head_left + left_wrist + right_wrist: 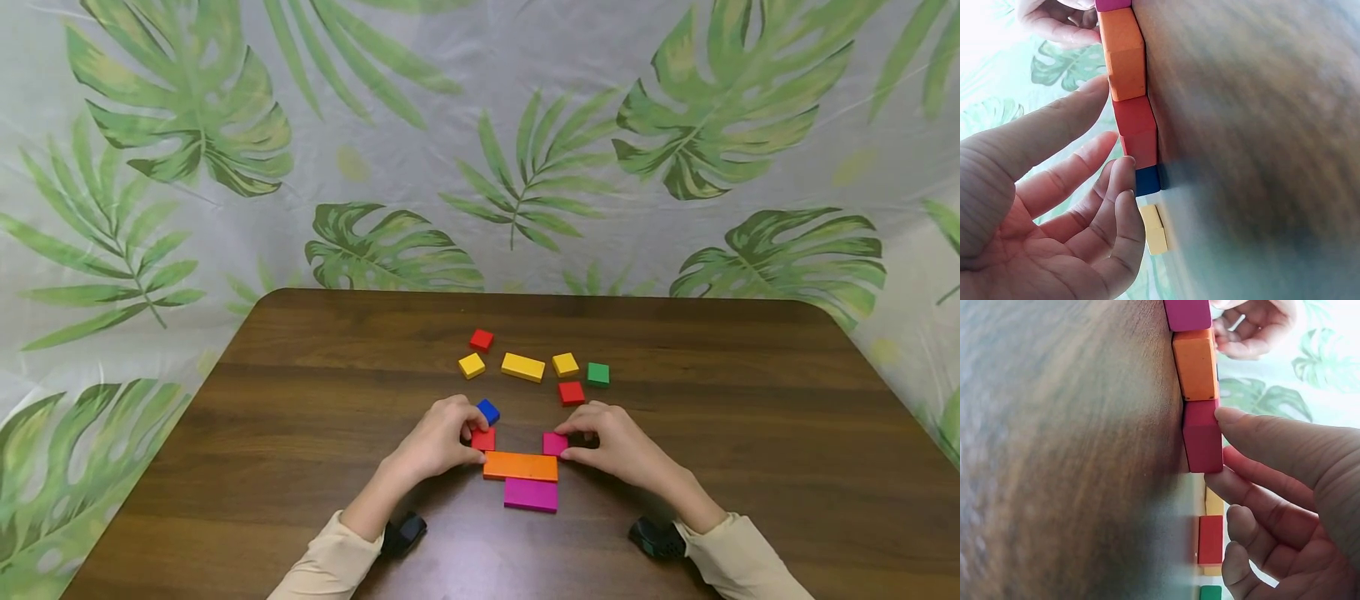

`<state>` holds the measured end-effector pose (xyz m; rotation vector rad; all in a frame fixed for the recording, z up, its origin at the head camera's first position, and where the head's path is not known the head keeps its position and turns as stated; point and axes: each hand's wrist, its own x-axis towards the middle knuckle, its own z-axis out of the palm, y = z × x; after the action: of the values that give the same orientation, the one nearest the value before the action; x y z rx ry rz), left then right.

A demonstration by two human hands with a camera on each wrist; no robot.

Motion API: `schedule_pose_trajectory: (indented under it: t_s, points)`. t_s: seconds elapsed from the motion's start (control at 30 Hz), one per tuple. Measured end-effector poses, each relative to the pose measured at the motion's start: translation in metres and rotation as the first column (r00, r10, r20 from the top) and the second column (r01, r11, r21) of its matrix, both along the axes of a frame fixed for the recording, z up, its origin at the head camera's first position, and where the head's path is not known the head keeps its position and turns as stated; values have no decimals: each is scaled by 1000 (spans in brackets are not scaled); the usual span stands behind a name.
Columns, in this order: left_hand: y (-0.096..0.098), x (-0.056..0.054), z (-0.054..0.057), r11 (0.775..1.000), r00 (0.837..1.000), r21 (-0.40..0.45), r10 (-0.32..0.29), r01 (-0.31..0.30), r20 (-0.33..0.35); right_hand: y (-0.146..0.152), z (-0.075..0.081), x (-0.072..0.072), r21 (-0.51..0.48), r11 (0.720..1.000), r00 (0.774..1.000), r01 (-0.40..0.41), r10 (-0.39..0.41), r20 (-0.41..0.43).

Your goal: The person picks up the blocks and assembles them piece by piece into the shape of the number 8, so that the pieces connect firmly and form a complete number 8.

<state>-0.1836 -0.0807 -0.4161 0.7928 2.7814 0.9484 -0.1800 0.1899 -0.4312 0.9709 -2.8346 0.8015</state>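
Observation:
A long orange block (520, 466) lies crosswise on the table, with a magenta block (530, 494) along its near side. At its far left corner sits a red block (483, 439), and at its far right corner a small pink block (555, 443). My left hand (444, 437) holds the red block, its thumb near the orange block's left end and its curled fingers at the far side. A blue block (488, 411) sits just beyond those fingers. Between thumb and index finger, my right hand (615, 442) pinches the pink block against the orange one.
Farther back on the brown table (337, 375) lie a second red block (482, 340), a yellow block (472, 366), a longer yellow block (522, 367), another yellow block (566, 364), a green block (598, 374) and a third red block (571, 392). A leaf-patterned cloth (405, 167) hangs behind.

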Motion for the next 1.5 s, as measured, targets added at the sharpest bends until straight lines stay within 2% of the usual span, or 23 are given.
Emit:
schedule_pose_trajectory:
  t_s: [0.3, 0.47, 0.67, 0.8, 0.93, 1.1, 1.27, 1.5]
  points:
    - [-1, 0, 2, 1000, 1000, -3, 6, -6, 8, -2, 1, -1, 17, 1000, 1000, 3, -4, 26]
    - [-2, 0, 2, 1000, 1000, -6, 9, -9, 6, 0, 4, -2, -6, 1000, 1000, 0, 0, 16]
    - [-2, 0, 2, 1000, 1000, -11, 2, -2, -6, 10, 8, -11, -71, 994, 996, 80, -83, -41]
    - [-1, 0, 2, 1000, 1000, -3, 2, -2, -6, 20, 8, -21, -71, 986, 986, 149, -154, -67]
    - [-1, 0, 1, 1000, 1000, 5, 3, -3, -6, 26, 5, -33, -70, 977, 978, 200, -204, -50]
    - [-1, 1, 0, 1000, 1000, 5, 1, -1, -12, 28, 0, -42, -64, 974, 976, 216, -218, -26]
    - [-1, 1, 0, 1000, 1000, 10, 1, -1, -9, 24, -1, -46, -64, 972, 974, 226, -227, -17]
    - [0, 1, 1, 1000, 1000, 10, -3, 3, -2, 17, 1, -48, -19, 970, 969, 243, -242, 44]
